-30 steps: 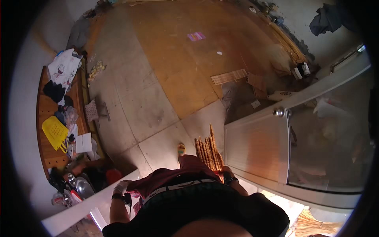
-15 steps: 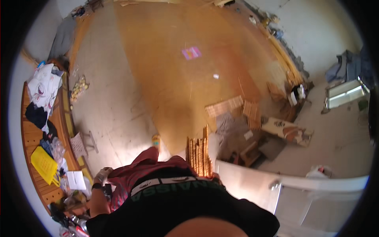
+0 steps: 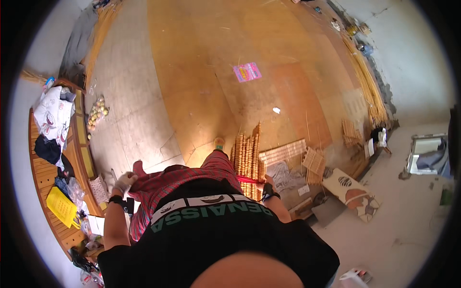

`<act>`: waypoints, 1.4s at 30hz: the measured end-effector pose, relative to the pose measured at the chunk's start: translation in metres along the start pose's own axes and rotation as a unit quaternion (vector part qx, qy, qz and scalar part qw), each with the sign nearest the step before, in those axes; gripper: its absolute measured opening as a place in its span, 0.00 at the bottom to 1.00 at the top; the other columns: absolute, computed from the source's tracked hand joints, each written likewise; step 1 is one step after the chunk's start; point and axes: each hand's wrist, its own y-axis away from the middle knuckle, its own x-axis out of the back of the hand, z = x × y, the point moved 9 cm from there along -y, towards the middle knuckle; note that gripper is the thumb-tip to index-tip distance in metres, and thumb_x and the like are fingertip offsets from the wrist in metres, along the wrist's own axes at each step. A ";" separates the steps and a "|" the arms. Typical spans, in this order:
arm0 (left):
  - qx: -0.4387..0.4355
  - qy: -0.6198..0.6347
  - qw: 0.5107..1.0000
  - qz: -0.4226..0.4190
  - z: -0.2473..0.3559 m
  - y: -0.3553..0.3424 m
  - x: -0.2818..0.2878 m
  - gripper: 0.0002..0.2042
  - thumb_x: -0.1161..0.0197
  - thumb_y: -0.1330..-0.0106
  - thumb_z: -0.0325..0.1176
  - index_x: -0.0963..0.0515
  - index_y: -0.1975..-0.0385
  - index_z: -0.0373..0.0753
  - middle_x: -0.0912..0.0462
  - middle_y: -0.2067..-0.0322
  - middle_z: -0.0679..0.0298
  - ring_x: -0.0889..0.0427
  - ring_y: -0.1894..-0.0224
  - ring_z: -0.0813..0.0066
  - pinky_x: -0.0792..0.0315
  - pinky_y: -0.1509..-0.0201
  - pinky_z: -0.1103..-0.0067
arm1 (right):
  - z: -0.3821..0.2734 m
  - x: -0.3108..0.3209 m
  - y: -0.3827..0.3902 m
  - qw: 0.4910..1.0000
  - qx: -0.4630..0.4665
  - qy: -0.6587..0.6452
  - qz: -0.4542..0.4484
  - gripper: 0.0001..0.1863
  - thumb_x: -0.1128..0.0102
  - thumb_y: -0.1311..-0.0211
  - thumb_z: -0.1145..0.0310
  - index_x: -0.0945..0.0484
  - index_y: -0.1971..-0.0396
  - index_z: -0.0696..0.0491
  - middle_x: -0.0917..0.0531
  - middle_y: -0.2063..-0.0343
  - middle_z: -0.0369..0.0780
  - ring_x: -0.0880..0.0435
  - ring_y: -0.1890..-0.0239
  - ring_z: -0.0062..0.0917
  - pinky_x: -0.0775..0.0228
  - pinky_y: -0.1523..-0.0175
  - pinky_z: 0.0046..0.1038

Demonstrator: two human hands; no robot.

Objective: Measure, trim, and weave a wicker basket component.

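Note:
My left hand [image 3: 126,182], in a pale glove, is closed on the edge of red plaid cloth [image 3: 158,187] at my waist and leg. On my right side, my right hand [image 3: 267,185] grips a red strap [image 3: 249,179] on a bundle of long, ridged orange-brown woven strips [image 3: 246,149], held upright beside my leg. A sandalled foot [image 3: 219,142] shows ahead on the floor. Both wrists carry black straps.
A wooden bench [image 3: 57,230] piled with clothes, bags and a yellow bag [image 3: 62,205] lines the left. Fruit [image 3: 97,115] lies beside it. Orange floor sheeting [image 3: 182,72] bears a pink packet [image 3: 247,72]. Woven mats [image 3: 281,151] and a board [image 3: 350,192] lie right.
I have moved into the room, so the white door has dropped out of view and the mats and wall on the right show more. The bundle moves along with my right hand.

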 end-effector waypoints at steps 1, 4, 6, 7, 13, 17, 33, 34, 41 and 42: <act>0.031 0.028 0.999 -0.012 0.001 -0.015 0.006 0.26 0.36 0.35 0.50 0.23 0.46 0.35 0.17 0.51 0.56 0.20 0.48 0.66 0.28 0.41 0.72 | -0.013 -0.041 0.003 0.971 -0.135 -0.179 0.087 0.17 0.47 0.32 0.54 0.30 0.69 0.54 0.27 0.80 0.39 0.31 0.80 0.30 0.29 0.70 0.38; 0.007 0.017 0.998 -0.057 0.117 -0.016 -0.017 0.30 0.36 0.34 0.52 0.26 0.41 0.34 0.18 0.49 0.58 0.21 0.46 0.69 0.30 0.39 0.75 | -0.114 -0.084 0.010 0.952 -0.072 -0.270 0.123 0.20 0.41 0.36 0.53 0.38 0.78 0.48 0.36 0.85 0.35 0.37 0.82 0.27 0.35 0.71 0.33; 0.016 0.077 0.994 -0.069 0.134 -0.019 -0.011 0.31 0.36 0.35 0.54 0.25 0.42 0.35 0.18 0.49 0.59 0.21 0.47 0.71 0.30 0.39 0.76 | -0.164 -0.063 -0.035 0.948 -0.047 -0.297 0.108 0.20 0.40 0.37 0.53 0.37 0.78 0.48 0.35 0.86 0.35 0.36 0.82 0.26 0.36 0.72 0.32; 0.045 0.156 0.985 -0.050 0.097 -0.013 -0.003 0.31 0.37 0.34 0.54 0.26 0.41 0.35 0.18 0.49 0.60 0.21 0.48 0.71 0.30 0.39 0.77 | -0.180 -0.074 -0.042 0.947 -0.055 -0.298 0.105 0.20 0.40 0.37 0.53 0.37 0.79 0.48 0.35 0.86 0.35 0.35 0.82 0.25 0.36 0.72 0.32; 0.119 0.173 0.978 -0.009 0.098 -0.030 0.034 0.30 0.40 0.31 0.53 0.28 0.39 0.34 0.20 0.47 0.60 0.21 0.47 0.73 0.29 0.40 0.78 | -0.267 -0.140 -0.068 0.970 0.075 -0.177 0.147 0.19 0.41 0.34 0.58 0.35 0.82 0.49 0.32 0.85 0.35 0.33 0.81 0.25 0.33 0.72 0.29; 0.058 0.155 0.986 -0.002 0.168 -0.059 0.071 0.30 0.39 0.31 0.53 0.28 0.38 0.34 0.20 0.46 0.61 0.22 0.46 0.73 0.29 0.40 0.77 | -0.246 -0.177 -0.097 0.963 0.083 -0.187 0.177 0.11 0.38 0.36 0.62 0.27 0.73 0.52 0.26 0.80 0.34 0.27 0.76 0.21 0.33 0.74 0.24; 0.043 0.177 0.983 -0.030 0.206 -0.288 0.285 0.27 0.35 0.34 0.51 0.24 0.43 0.37 0.17 0.56 0.62 0.18 0.58 0.74 0.23 0.52 0.76 | -0.150 -0.564 -0.017 0.831 0.092 0.540 -0.091 0.13 0.40 0.33 0.57 0.19 0.58 0.50 0.15 0.70 0.36 0.16 0.68 0.22 0.23 0.64 0.27; 0.042 0.174 0.983 -0.040 0.205 -0.301 0.292 0.27 0.35 0.34 0.51 0.24 0.43 0.37 0.17 0.56 0.62 0.18 0.58 0.74 0.23 0.52 0.76 | -0.161 -0.576 -0.016 0.785 0.135 0.597 -0.090 0.12 0.39 0.34 0.57 0.18 0.61 0.50 0.15 0.73 0.35 0.17 0.71 0.21 0.24 0.67 0.25; 0.075 0.131 0.982 -0.114 0.214 -0.403 0.345 0.26 0.34 0.35 0.51 0.22 0.46 0.38 0.16 0.59 0.63 0.19 0.61 0.74 0.23 0.56 0.76 | -0.228 -0.643 -0.002 0.839 0.209 0.503 0.024 0.10 0.39 0.38 0.63 0.19 0.63 0.53 0.14 0.73 0.37 0.15 0.70 0.23 0.23 0.62 0.28; 0.053 0.123 0.984 -0.117 0.238 -0.421 0.354 0.26 0.34 0.35 0.51 0.22 0.46 0.38 0.16 0.59 0.63 0.19 0.61 0.74 0.23 0.56 0.76 | -0.223 -0.643 -0.011 0.854 0.193 0.481 0.031 0.10 0.39 0.38 0.63 0.19 0.63 0.53 0.14 0.73 0.37 0.15 0.70 0.23 0.23 0.62 0.28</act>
